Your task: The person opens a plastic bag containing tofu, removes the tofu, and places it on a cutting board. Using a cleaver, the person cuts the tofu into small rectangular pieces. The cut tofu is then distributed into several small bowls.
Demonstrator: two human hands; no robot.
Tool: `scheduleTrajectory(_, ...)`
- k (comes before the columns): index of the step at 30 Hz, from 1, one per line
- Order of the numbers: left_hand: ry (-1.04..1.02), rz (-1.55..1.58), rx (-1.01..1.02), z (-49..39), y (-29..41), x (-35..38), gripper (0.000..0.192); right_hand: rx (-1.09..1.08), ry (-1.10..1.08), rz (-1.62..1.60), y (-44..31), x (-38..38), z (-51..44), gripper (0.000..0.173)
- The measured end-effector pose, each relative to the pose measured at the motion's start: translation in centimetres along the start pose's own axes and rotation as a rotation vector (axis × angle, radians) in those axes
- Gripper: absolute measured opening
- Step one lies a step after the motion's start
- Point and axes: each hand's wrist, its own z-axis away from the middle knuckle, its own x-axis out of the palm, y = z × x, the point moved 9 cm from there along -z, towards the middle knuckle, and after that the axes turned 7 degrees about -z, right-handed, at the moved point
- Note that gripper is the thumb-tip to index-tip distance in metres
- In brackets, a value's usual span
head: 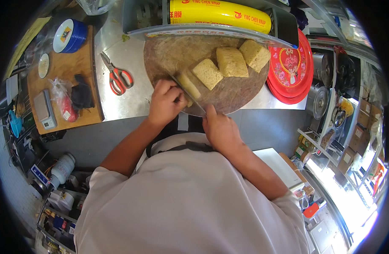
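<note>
My right hand (222,129) grips a kitchen knife by its handle, which the fingers hide. The knife's blade (190,96) slants up and left across the near part of a round wooden chopping board (172,54). My left hand (167,103) is curled against the blade's left side, its fingers pressing on a yellowish food piece (190,103) that is mostly covered. Just right of the blade lies a blurred cut slice (188,85). Farther right sit three porous blocks that look like fried tofu: a smaller block (208,74), a middle block (232,62) and a far block (255,56).
Behind the board stands a cling-film dispenser with a yellow roll (220,12). Red-handled scissors (118,76) lie left on the steel table (118,41). Red round trays (290,70) are stacked at right. A wooden board (62,68) at left bears blue-sided bowls (70,35) and a small scale (45,109).
</note>
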Motion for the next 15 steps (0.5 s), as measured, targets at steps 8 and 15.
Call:
scheduleTrajectory(8,-0.236,-0.004,0.167,-1.7,2.2,-2.6,0.043,-0.109,0.238,-0.315,4.0,-1.7,-1.8,0.026)
scheduleTrajectory(15,-0.448,0.436,-0.69,-1.0,-5.8,1.9,0.048,-0.118,0.253,-0.285,3.7,-3.3,-1.9,0.026)
